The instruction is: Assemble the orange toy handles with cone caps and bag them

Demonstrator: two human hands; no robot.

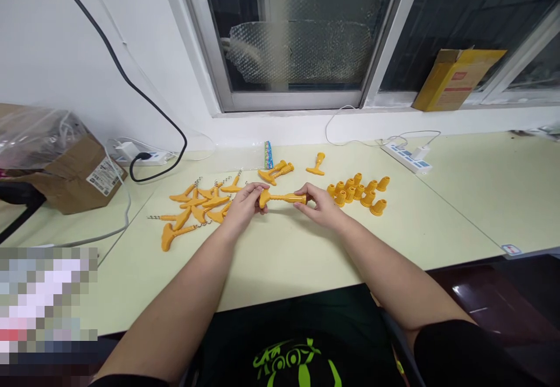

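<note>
A yellow corkscrew (284,198) lies level between my hands above the table, its metal spiral hidden. My left hand (245,205) grips its T-shaped handle, while the fingers of my right hand (320,203) close round the cap end. To the left lies a pile of yellow corkscrews (192,203) with bare metal spirals. Several loose yellow caps (359,190) stand in a group just right of my right hand. Behind my hands are capped corkscrews (276,172) lying together, and another capped one (318,164) apart from them.
The pale table (280,258) runs along the wall. On its left are a cardboard box (83,171) and a power strip (153,158) with a black cable. Another power strip (406,157) sits back right. A clear plastic bag (236,156) lies near the wall.
</note>
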